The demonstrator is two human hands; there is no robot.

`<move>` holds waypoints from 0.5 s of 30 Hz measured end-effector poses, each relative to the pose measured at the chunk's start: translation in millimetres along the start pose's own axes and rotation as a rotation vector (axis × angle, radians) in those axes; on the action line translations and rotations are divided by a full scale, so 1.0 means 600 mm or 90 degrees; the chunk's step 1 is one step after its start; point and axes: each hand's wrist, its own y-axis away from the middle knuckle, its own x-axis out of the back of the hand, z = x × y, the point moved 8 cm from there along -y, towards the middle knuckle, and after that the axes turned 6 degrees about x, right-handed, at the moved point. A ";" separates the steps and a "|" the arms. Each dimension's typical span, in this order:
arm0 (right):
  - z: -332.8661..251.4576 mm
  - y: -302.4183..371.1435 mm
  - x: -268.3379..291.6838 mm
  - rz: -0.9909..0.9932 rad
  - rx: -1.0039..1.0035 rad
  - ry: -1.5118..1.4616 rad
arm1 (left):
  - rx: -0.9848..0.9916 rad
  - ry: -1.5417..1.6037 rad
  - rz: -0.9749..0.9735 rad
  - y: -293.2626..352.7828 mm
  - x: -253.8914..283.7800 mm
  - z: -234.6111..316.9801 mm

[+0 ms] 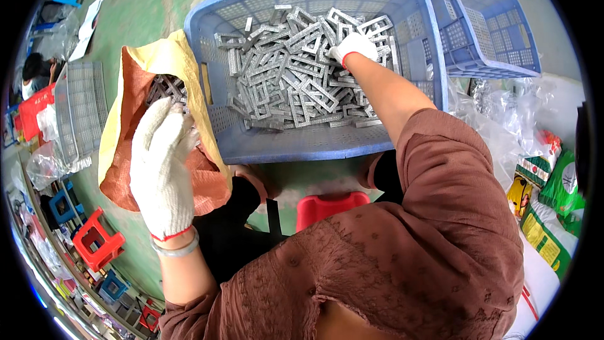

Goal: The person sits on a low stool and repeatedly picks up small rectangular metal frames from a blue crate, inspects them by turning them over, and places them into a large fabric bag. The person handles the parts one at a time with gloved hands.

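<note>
A large blue plastic crate [314,145] holds a heap of grey rectangular metal frames [283,69]. My right hand [355,47], in a white knitted glove with a red cuff edge, reaches into the crate's far right part. Its fingers curl down on a frame there; their tips are partly hidden. To the left of the crate stands a yellow woven sack [113,132] with an orange-brown inside and more grey metal pieces [167,88] in it. My left hand [160,164], gloved the same way, is over the sack's mouth with its fingers stretched out and apart from the thumb.
Another blue crate [484,25] stands tilted at the upper right. Clear plastic bags [509,113] and green packages [566,182] lie at the right. A red stool [327,206] is beneath me. At left are a grey crate [82,107], another red stool [97,239] and a person [38,72].
</note>
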 end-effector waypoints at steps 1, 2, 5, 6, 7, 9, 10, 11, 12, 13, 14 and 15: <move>0.001 -0.001 0.003 -0.007 0.003 -0.016 | 0.024 -0.025 0.029 -0.001 -0.003 -0.002; 0.001 -0.001 0.005 -0.013 0.005 -0.032 | 0.049 -0.050 0.058 0.000 -0.007 -0.004; -0.005 0.001 0.007 -0.084 0.060 -0.034 | 0.039 -0.044 0.032 0.012 -0.050 0.009; -0.010 0.005 0.009 -0.102 0.088 -0.038 | 0.050 -0.028 0.027 0.015 -0.060 0.009; -0.029 0.024 0.026 -0.098 0.132 -0.031 | 0.064 0.013 0.019 0.016 -0.067 0.000; -0.063 0.043 0.037 -0.100 0.296 -0.013 | 0.110 0.003 -0.023 0.014 -0.083 -0.008; -0.085 0.067 0.048 -0.082 0.398 -0.015 | 0.130 -0.002 -0.039 0.014 -0.091 -0.013; -0.116 0.113 0.073 -0.053 0.488 -0.016 | 0.124 -0.036 -0.032 0.018 -0.099 -0.019; -0.140 0.161 0.098 -0.019 0.572 -0.014 | 0.147 -0.020 -0.040 0.018 -0.102 -0.032; -0.167 0.214 0.124 -0.009 0.638 0.011 | 0.174 -0.024 -0.032 0.022 -0.105 -0.039; -0.181 0.258 0.144 0.035 0.732 -0.002 | 0.199 -0.031 -0.029 0.023 -0.111 -0.045; -0.186 0.304 0.163 0.077 0.832 -0.046 | 0.215 -0.066 -0.033 0.022 -0.115 -0.055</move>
